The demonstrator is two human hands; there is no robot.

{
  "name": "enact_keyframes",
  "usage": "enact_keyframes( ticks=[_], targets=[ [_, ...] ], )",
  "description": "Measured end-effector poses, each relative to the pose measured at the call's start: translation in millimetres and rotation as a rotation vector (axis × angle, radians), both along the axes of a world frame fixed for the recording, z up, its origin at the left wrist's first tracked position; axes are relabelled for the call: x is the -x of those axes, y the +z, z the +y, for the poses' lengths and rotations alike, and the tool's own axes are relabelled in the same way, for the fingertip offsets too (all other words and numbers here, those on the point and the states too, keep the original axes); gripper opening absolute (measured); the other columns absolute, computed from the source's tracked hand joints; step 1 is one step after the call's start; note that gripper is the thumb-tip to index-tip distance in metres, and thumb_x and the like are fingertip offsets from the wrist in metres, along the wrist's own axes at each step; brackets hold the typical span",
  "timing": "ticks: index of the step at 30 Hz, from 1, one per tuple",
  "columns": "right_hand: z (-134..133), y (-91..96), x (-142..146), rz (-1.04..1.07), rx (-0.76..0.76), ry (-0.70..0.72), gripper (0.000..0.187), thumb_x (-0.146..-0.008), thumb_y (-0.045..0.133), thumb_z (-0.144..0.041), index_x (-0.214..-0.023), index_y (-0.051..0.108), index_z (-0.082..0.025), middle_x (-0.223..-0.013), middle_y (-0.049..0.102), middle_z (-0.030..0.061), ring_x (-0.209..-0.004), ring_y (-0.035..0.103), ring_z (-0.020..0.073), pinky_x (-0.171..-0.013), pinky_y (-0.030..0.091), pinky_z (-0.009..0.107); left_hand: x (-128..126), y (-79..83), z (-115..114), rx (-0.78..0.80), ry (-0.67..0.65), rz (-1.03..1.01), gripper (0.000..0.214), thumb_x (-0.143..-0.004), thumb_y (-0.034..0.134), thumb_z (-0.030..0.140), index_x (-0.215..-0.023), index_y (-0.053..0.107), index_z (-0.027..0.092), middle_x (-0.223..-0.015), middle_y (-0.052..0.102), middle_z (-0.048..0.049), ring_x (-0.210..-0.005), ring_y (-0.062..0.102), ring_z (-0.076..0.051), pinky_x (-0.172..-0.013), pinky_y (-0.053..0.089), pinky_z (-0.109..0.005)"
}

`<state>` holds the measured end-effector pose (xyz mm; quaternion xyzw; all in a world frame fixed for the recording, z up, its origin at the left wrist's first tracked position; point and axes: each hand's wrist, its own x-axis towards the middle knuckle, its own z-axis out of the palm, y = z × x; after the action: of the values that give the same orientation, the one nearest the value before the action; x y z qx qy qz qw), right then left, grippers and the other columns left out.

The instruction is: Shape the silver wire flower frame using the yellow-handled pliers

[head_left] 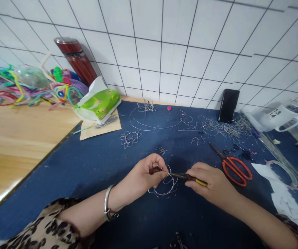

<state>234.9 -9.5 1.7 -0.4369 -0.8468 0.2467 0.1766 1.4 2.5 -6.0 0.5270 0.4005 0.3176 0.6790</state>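
- A dark blue cloth (104, 166) is lying below a white tiled wall (149, 52), pale wood (27, 138) showing at left.
- Between the hands, over the cloth, is a beaded wire ring (164, 194); the left hand (145, 173) is pinching it, the right hand (207, 178) gripping pliers (181, 175) against it.
- A green packet (99, 106) is holding white tissue (95, 87).
- A white mug (281, 119) is showing "13".

Bright, soft light, white glare on the wooden tabletop (27, 141) (lower left), blurry, stretched side edges.
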Motion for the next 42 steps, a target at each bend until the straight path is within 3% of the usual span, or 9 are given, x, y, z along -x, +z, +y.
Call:
enact_keyframes(
  ticks=[14, 22, 26, 31, 34, 42],
  targets=[
    [-1, 4.8, 9, 0.072, 0.230, -0.057, 0.016, -0.082, 0.055, -0.034, -0.083, 0.063, -0.021, -0.076, 0.056, -0.0005, -0.070, 0.053, 0.0093, -0.065, 0.041, 0.021, 0, -1.8, -1, 0.018, 0.004, -0.054, 0.009, -0.080, 0.056, 0.014, -0.084, 0.048, 0.016, -0.077, 0.056, 0.0016, -0.050, 0.041, -0.004, -0.047, 0.033, -0.019],
    [0, 6.7, 0, 0.042, 0.028, 0.019, 0.018, -0.083, 0.053, -0.033, -0.093, 0.062, -0.022, -0.087, 0.056, 0.0022, -0.075, 0.054, 0.0101, -0.068, 0.045, 0.022, 1, 0.0, -1, 0.082, 0.003, -0.140, 0.010, -0.079, 0.057, 0.013, -0.084, 0.049, 0.016, -0.079, 0.058, 0.0003, -0.048, 0.039, -0.003, -0.047, 0.030, -0.019],
    [4, 10.3, -8, 0.026, 0.001, 0.041, 0.017, -0.082, 0.054, -0.032, -0.095, 0.061, -0.022, -0.091, 0.056, 0.0025, -0.079, 0.056, 0.0106, -0.071, 0.046, 0.022, 2, 0.2, -1, 0.079, -0.004, -0.180, 0.011, -0.079, 0.057, 0.013, -0.085, 0.049, 0.016, -0.080, 0.057, 0.0005, -0.048, 0.039, -0.003, -0.047, 0.030, -0.019],
    [6, 5.2, -11, -0.005, -0.127, -0.044, 0.018, -0.083, 0.053, -0.030, -0.097, 0.060, -0.022, -0.092, 0.056, 0.0038, -0.081, 0.055, 0.0121, -0.072, 0.046, 0.024, 2, 1.0, -1, 0.025, -0.022, -0.093, 0.013, -0.079, 0.059, 0.017, -0.084, 0.047, 0.016, -0.081, 0.057, 0.0003, -0.047, 0.039, -0.003, -0.046, 0.031, -0.019],
    [3, 2.6, -8, -0.069, -0.212, -0.027, 0.019, -0.082, 0.054, -0.031, -0.098, 0.060, -0.022, -0.092, 0.055, 0.0050, -0.082, 0.054, 0.0140, -0.074, 0.046, 0.028, 2, 2.2, -1, -0.002, -0.029, -0.038, 0.012, -0.080, 0.058, 0.017, -0.085, 0.047, 0.016, -0.082, 0.056, 0.0000, -0.050, 0.040, -0.004, -0.047, 0.034, -0.019],
    [-5, 6.5, 1, -0.191, -0.281, -0.042, 0.018, -0.083, 0.053, -0.031, -0.096, 0.060, -0.020, -0.088, 0.054, 0.0057, -0.081, 0.051, 0.0164, -0.073, 0.044, 0.032, -2, 1.7, -3, -0.056, 0.009, 0.022, 0.010, -0.080, 0.055, 0.015, -0.083, 0.046, 0.016, -0.075, 0.054, 0.0020, -0.050, 0.038, -0.005, -0.046, 0.032, -0.018]
  ],
)
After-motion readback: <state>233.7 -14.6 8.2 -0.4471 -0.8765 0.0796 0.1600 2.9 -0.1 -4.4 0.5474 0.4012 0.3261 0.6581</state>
